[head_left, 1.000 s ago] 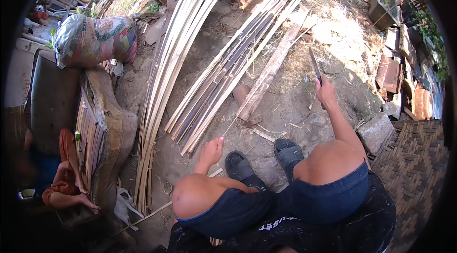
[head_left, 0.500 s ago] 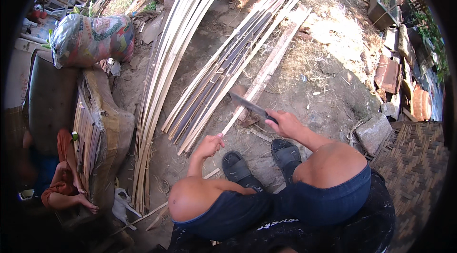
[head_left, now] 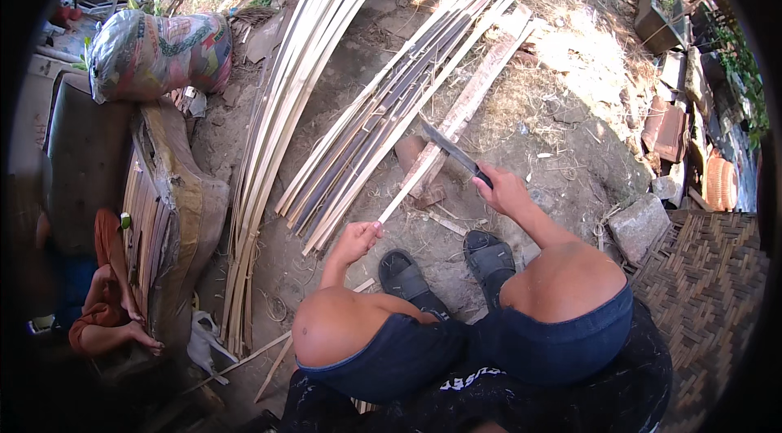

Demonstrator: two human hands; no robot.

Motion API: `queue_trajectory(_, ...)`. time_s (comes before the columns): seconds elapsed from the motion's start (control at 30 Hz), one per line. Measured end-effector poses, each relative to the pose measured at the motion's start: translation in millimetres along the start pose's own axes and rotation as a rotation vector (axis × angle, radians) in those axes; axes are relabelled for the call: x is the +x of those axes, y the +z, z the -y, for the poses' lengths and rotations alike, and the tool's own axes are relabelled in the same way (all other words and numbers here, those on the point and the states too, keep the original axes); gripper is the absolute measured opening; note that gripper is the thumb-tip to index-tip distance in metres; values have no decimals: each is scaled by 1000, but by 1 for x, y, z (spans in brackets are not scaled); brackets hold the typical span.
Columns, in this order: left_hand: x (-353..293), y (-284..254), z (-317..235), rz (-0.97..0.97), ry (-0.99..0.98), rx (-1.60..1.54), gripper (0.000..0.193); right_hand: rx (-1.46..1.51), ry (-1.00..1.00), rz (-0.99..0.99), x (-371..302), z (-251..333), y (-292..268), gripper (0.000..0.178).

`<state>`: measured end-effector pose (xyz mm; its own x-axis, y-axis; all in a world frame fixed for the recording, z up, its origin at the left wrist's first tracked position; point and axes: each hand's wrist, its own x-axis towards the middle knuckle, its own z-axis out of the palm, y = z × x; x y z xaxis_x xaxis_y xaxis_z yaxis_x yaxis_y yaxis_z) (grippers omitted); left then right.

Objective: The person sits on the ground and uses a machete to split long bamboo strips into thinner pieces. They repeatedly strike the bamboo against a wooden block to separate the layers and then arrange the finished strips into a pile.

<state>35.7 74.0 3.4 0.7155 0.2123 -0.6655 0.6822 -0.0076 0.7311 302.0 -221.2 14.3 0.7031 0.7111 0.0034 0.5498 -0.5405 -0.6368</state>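
My left hand (head_left: pixel 355 242) is closed on the near end of a long, pale bamboo strip (head_left: pixel 395 203), pinching it between thumb and fingers. The strip slants away to the upper right, along a rough wooden plank (head_left: pixel 464 111). My right hand (head_left: pixel 503 190) is wrapped round the dark handle of a large knife (head_left: pixel 450 147). Its blade lies across the strip, pointing to the upper left; whether the edge cuts into it I cannot tell. Beneath the plank's near end sits a brownish block (head_left: pixel 409 154), partly hidden.
Two bundles of long strips, one pale (head_left: pixel 281 107) and one partly dark (head_left: pixel 371 127), lie to the left. A stuffed sack (head_left: pixel 159 54), a seated person's legs (head_left: pixel 110 294) and a white cat (head_left: pixel 204 343) are farther left. A stone block (head_left: pixel 639 225) and woven mat (head_left: pixel 709 294) lie right.
My right hand and the knife have moved a little away from me and rightward along the strip. My left hand has risen slightly, still pinching the strip's end.
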Motion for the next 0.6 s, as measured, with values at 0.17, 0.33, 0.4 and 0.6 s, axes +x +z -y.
queue_trajectory(0.17,4,15,-19,-84,-7,-10,48,-46,-129,142,-9,11,6,40)
queue_trajectory(0.33,-42,-11,38,-127,-36,121,50,-7,31,25,6,-24,1,40)
queue_trajectory(0.4,-39,4,5,-112,-153,-2,45,23,13,-15,-2,-26,15,37)
queue_trajectory(0.6,-60,-20,61,-89,-70,-35,44,-11,119,-101,5,-46,5,42)
